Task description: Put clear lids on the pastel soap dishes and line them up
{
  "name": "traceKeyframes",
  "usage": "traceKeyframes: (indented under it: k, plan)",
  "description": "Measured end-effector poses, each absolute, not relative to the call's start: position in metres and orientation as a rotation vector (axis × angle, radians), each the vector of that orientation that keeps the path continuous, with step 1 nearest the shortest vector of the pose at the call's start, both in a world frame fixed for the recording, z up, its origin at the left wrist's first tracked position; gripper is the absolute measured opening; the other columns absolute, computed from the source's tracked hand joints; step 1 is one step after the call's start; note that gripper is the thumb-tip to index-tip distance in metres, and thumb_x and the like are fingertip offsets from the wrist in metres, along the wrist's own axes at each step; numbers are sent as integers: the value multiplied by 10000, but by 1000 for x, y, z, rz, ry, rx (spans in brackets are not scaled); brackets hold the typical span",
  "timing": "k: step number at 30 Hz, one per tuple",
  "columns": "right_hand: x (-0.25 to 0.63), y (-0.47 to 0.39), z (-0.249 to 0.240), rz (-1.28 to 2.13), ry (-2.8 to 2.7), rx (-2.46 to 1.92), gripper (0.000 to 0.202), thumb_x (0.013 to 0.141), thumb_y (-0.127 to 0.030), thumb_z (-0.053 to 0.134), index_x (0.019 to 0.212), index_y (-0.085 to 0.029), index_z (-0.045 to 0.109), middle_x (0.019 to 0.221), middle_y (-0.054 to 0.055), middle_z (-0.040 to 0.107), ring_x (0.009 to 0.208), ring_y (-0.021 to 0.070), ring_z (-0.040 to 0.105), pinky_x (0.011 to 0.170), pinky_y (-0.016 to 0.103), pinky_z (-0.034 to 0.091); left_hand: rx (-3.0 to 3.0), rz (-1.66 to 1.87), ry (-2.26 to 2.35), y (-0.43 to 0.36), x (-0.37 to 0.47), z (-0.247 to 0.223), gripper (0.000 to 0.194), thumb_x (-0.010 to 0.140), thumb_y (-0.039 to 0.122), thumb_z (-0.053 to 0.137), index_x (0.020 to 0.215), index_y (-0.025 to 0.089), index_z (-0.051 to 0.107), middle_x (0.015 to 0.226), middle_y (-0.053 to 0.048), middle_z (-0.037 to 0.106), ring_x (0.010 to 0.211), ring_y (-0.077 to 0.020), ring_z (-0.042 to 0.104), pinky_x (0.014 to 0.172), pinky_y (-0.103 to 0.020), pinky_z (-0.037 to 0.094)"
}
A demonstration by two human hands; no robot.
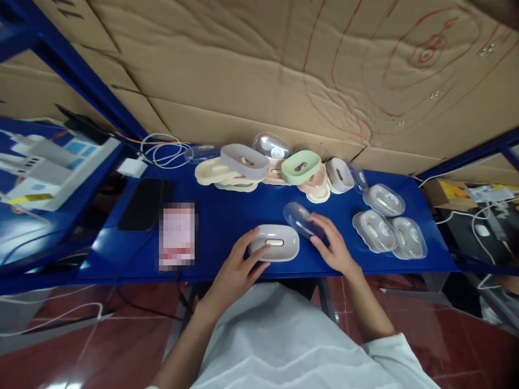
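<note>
A light grey soap dish (290, 252) with a slotted middle lies on the blue table in front of me. My left hand (242, 259) grips its left end, one finger reaching inside toward the cream strip in the slot (274, 242). Just right of the dish, a clear plastic lid (299, 216) is tilted up, apart from the dish. My right hand (330, 246) holds this lid by its right end between thumb and fingers. Part of the lid is hidden behind those fingers.
Soap dish parts are piled at the back, among them a mauve tray (231, 154), a green tray (302, 167) and a clear lid (271, 145). Lidded grey dishes (375, 232) stand at right. A black phone (140, 205) and a blurred-out pink item (177, 235) lie left.
</note>
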State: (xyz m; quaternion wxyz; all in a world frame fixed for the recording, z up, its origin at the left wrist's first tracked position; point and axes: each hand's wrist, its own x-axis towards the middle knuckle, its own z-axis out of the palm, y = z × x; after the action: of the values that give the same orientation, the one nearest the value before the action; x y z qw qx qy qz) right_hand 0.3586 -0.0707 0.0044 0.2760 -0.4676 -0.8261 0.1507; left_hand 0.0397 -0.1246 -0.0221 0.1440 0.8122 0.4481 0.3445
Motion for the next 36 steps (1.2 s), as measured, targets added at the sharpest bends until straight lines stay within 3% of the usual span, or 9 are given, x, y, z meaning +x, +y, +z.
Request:
traceKeyframes:
  k: [3,6,8,12,16,22,28,32,36]
  plan:
    - [330,-94,12,526,-2438,-1042,564,1113,-269,522,1668,-288,419,1667,110,510,1605,275,423,1296,550,439,2315,980,1313,-123,38,-26,694,1017,322,730,1642,312,428,1729,-182,376,1566,-349,476,1186,-514,550]
    - [310,-105,11,351,-2645,-902,576,1090,-159,484,1650,-287,460,1701,90,478,1661,283,312,1361,646,258,2358,965,1269,-120,37,-28,717,1018,334,727,1660,329,406,1697,-176,433,1547,-349,495,1194,-541,533]
    - [305,-105,5,241,-2698,-871,564,1091,-174,502,1643,-287,475,1692,86,495,1657,273,321,1369,649,224,2365,968,1260,-119,36,-28,690,1016,324,730,1641,332,438,1658,-169,483,1518,-339,525,1194,-547,527]
    - [308,-102,-10,164,-2651,-899,569,1050,-380,701,1595,-350,544,1728,80,439,1670,342,275,1329,663,323,2350,986,1274,-117,36,-28,659,1004,338,748,1608,329,484,1618,-173,518,1479,-338,558,1181,-557,531]
    - [310,-99,-11,188,-2596,-996,628,1032,-346,732,1620,-375,513,1747,73,399,1674,345,262,1278,581,461,2306,997,1287,-115,36,-29,646,972,372,789,1567,336,540,1615,-163,521,1463,-343,571,1158,-544,553]
    - [311,-87,1,259,-2601,-958,614,1035,-424,719,1615,-371,526,1674,82,491,1602,338,381,1277,596,457,2192,966,1316,-110,37,-31,619,960,351,804,1537,362,581,1656,-124,491,1476,-323,563,1159,-515,565]
    - [306,-92,-7,248,-2579,-1021,682,995,-373,780,1621,-399,510,1817,73,229,1669,392,251,1243,615,491,2197,897,1322,-115,38,-32,702,977,345,783,1613,393,490,1717,-118,432,1541,-340,513,1202,-536,532]
    - [340,-86,14,187,-2460,-1016,702,996,-336,779,1636,-381,493,1765,97,356,1616,379,385,1264,624,473,2161,898,1339,-119,39,-31,768,995,420,756,1667,363,387,1778,-160,312,1514,-348,549,1145,-503,584]
    - [446,-35,55,-105,-2118,-1398,706,930,-384,850,1583,-299,598,1677,201,481,1539,394,503,1257,556,443,2109,924,1383,-119,39,-28,640,1044,380,689,1629,332,433,1717,-157,410,1443,-302,617,1136,-479,594]
